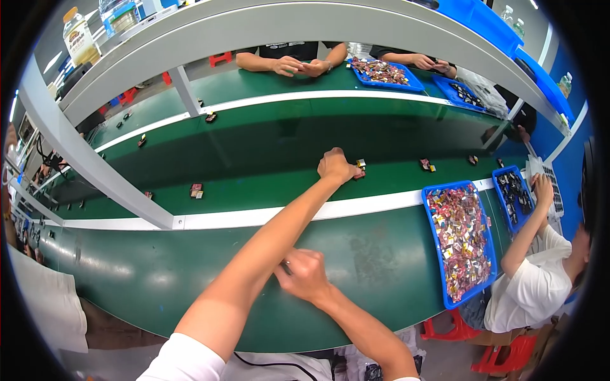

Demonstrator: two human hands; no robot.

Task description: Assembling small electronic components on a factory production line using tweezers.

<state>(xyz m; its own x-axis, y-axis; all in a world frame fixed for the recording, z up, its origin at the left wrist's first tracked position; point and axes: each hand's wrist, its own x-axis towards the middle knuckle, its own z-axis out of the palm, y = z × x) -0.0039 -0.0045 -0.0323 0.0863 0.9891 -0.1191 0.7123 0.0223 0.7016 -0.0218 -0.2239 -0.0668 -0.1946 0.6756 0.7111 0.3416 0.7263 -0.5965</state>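
Observation:
My left hand (337,166) reaches far forward over the green conveyor belt (267,149). Its fingers are pinched at a small pink part with a white-and-yellow piece (360,168). Closer to me, over the green worktop (368,260), my right hand (304,274) is closed around a small dark object (286,267), mostly hidden by the fingers. My left forearm passes in front of that hand's fingertips. To the right lies a blue tray (443,279) heaped with small pink, white and yellow parts.
Similar small parts (196,190) ride spaced along the belt. A white rail (254,218) divides belt from worktop, and a grey frame post (121,171) stands at left. Overhead runs a shelf (286,22). A co-worker (537,273) sits right beside another blue tray (512,197); other people work opposite.

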